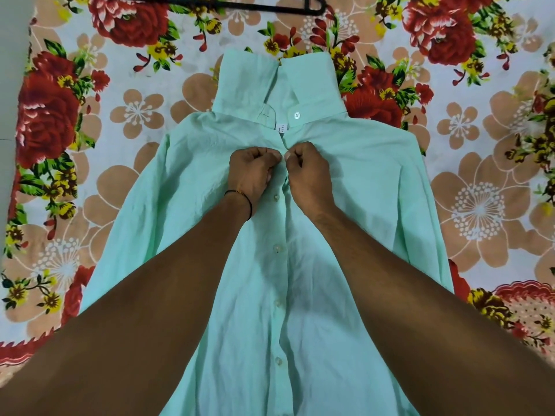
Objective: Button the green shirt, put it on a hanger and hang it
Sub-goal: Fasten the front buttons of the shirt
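Note:
The pale green shirt (375, 187) lies flat and face up on the flowered bedsheet, collar raised and pointing away from me. My left hand (252, 172) and my right hand (309, 172) meet at the front placket just below the collar, each pinching one edge of the cloth. What sits between the fingertips is hidden. Several white buttons (277, 247) run down the placket toward me; they look fastened. The collar button (297, 115) shows unfastened, with a small white label beside it. A black hanger (267, 7) lies at the top edge, beyond the collar.
The floral bedsheet (90, 121) covers the whole surface around the shirt. A grey strip of wall or floor (12, 40) shows along the left edge. My forearms cross the lower part of the shirt.

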